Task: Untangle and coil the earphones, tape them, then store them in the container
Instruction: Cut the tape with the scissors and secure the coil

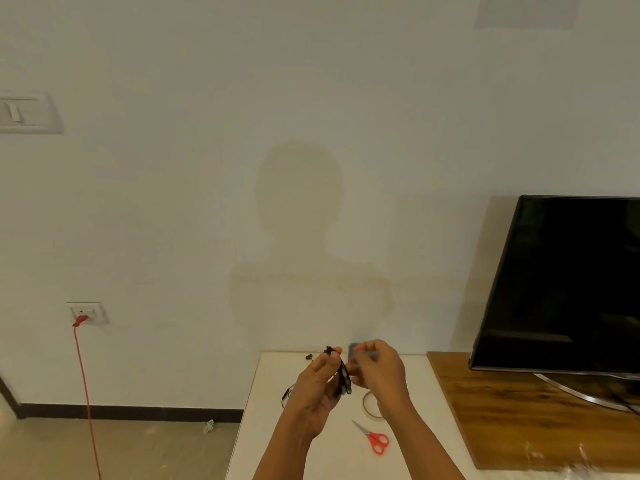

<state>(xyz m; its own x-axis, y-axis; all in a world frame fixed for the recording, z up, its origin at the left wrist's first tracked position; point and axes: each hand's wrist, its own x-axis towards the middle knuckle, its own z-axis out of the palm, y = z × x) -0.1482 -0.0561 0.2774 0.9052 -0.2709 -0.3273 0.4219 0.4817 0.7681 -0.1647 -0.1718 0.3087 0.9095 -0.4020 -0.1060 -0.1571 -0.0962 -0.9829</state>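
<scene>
Black cord wound into a small bundle, the earphones (pixel 345 380) hang in the air over the far half of the white table (pixel 277 445), caught between both hands. The left hand (pixel 317 382) rises from below with its fingers curled round the bundle's left side. The right hand (pixel 379 368) comes in from the right, wrist raised, with thumb and fingertips pinching the bundle's right side. Whether a strip of tape sits under that pinch is too small to tell.

The coil looks unsecured. One earbud (pixel 309 357) sticks out to the upper left, and a loose loop (pixel 285 396) hangs below the left wrist. If either grip slackens, the turns will likely spring apart, and the hanging loop could snag on a finger and drag the winding open. Tape put on one-handed may stick to skin or to itself.

The tape roll (pixel 367 408) lies on the table just beside the right forearm, partly hidden. Red scissors (pixel 375 441) lie closer to the near edge. A grey object (pixel 352 350) at the far edge, behind the right hand, may be the container, but most of it is hidden.
</scene>
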